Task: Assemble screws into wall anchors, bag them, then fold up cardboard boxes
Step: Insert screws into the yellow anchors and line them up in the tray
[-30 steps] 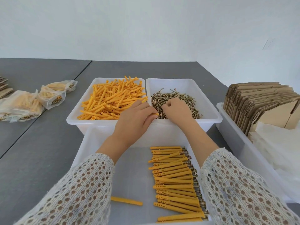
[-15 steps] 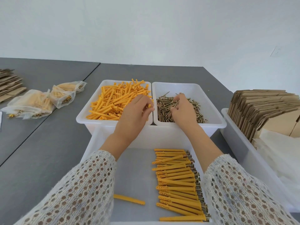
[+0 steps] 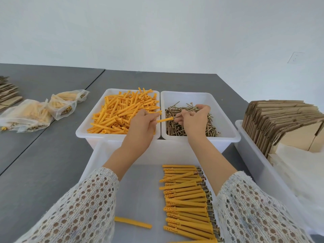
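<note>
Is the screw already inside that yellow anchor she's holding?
Not yet, only at its mouth. The left hand grips the anchor; the right hand pinches the screw, whose shaft shows outside the anchor's open end.

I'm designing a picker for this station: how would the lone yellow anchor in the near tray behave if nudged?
The lone anchor is a thin plastic cylinder lying flat on the near tray's smooth floor, so it would probably roll or skid easily. It looks stiff and light. Nothing touches it, so little would stop it.
</note>
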### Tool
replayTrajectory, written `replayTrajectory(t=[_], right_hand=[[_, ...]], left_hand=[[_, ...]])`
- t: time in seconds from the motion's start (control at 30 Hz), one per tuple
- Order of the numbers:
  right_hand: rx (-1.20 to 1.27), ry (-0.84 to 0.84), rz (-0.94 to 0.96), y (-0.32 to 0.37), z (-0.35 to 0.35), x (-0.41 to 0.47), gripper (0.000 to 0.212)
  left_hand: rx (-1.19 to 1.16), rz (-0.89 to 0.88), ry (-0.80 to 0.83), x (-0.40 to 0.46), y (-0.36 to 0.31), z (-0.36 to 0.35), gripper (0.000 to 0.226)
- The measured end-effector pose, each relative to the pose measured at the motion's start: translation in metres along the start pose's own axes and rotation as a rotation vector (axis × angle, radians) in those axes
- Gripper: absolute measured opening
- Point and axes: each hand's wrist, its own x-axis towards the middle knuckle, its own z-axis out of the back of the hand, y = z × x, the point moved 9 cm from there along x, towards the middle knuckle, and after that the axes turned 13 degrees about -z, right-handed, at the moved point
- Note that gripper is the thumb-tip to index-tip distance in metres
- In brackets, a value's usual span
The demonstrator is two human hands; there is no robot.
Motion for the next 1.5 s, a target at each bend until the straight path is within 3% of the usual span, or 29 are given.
replayTrajectory(t=[0.33,0.5,0.6,0.67,0.8,0.87,0.93,1.1,1.3,1.4,1.5], right_hand=[[0.074,0.058,-0.066,-0.006,-0.011,-0.002,0.037],[-0.010,0.099,0.012,0.004,-0.020,-0.013,0.028],[-0.056,0.234,0.131,0.012,-0.039,-0.030,0.013],[-0.035,0.291,0.144,0.016,-0.047,-0.033,0.023],[0.109,0.213,-0.018,0.011,-0.026,-0.009,0.054],[0.159,0.105,-0.126,0.000,-0.007,0.007,0.056],[0.257,0.039,-0.257,-0.014,0.007,0.016,0.053],[0.428,0.112,-0.453,-0.032,0.008,0.026,0.043],[0.249,0.185,-0.471,-0.034,0.000,0.026,0.031],[0.169,0.180,-0.447,-0.031,-0.001,0.024,0.025],[-0.042,0.131,-0.353,-0.027,0.000,0.026,0.022]], left_hand=[[0.046,0.028,0.003,-0.002,-0.001,0.002,0.025],[-0.012,0.152,-0.040,-0.003,0.011,0.003,0.017],[0.016,0.144,-0.007,-0.005,0.011,-0.003,0.010],[0.047,0.124,0.019,-0.007,0.008,-0.008,0.006],[-0.052,0.068,0.003,-0.004,-0.005,-0.002,0.007],[-0.117,-0.043,0.017,-0.001,-0.024,0.002,0.008],[-0.110,-0.189,0.132,-0.004,-0.047,-0.003,0.009],[0.185,-0.405,0.486,-0.025,-0.076,-0.038,0.012],[0.638,-0.458,0.583,-0.038,-0.087,-0.081,0.033],[0.710,-0.471,0.647,-0.047,-0.086,-0.093,0.041],[0.642,-0.472,0.581,-0.046,-0.090,-0.088,0.031]])
